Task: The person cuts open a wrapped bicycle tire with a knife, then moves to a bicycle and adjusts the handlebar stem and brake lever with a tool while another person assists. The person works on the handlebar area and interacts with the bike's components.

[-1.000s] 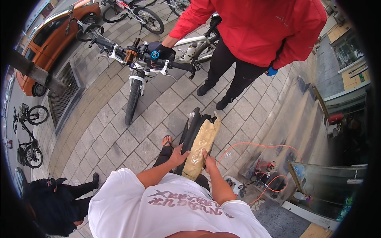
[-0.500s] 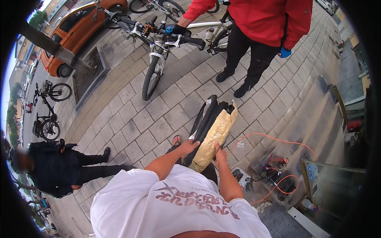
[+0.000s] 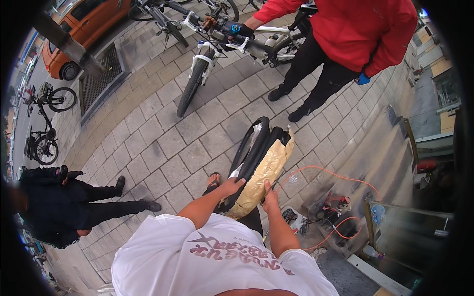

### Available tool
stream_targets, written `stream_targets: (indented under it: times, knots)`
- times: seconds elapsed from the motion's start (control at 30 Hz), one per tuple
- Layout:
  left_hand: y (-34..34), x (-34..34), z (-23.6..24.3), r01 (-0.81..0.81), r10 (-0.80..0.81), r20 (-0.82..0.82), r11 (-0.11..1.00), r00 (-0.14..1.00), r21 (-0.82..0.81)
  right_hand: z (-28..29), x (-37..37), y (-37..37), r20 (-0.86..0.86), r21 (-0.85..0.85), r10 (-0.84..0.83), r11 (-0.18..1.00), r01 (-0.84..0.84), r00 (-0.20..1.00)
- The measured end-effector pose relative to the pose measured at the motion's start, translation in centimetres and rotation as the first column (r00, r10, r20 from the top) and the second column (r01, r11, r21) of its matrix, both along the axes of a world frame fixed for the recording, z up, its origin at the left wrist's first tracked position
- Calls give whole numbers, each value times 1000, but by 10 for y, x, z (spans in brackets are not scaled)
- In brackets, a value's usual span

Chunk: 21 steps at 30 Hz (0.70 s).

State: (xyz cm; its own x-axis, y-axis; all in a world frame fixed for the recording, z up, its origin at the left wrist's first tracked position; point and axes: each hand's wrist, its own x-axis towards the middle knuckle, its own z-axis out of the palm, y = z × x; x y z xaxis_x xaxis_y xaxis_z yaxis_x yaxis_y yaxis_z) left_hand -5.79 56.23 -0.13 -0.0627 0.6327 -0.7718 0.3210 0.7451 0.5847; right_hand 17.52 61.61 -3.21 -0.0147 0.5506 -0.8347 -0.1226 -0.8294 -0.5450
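In front of my body I hold a bundle of folded black rubber, apparently tires, partly covered by crumpled tan wrapping. My left hand grips the black rubber along the bundle's left side, with the thumb on top near the wrapping's edge. My right hand grips the wrapped side, thumb pressed on the tan paper. Strips of pale material show between the black loops. My sandalled foot is just left of the bundle.
A person in red holds a white bicycle ahead. A person in dark clothes stands left. Further left are an orange car, pole, grate and black bicycle. Orange hose, tools and glass doors are right.
The view has shifted, with the bundle sitting higher in the frame than a second ago. Its left loop has spread wider. Both my hands still grip it.
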Motion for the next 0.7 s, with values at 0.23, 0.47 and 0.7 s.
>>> stream_targets:
  times: [0.23, 0.47, 0.7]
  knots:
    - [-12, -37, -26, 55, -52, -81, 998, 995, 39, 11, -27, -18, 124, 21, 39, 999, -42, 992]
    - [26, -71, -22, -55, 63, -99, 995, 993, 84, -10, -9, -2, 163, 18, 141, 989, -146, 977]
    - [61, -74, 1, 77, -10, -327, 978, 945, 193, 62, -13, 56, 261, -86, 211, 977, -195, 942]
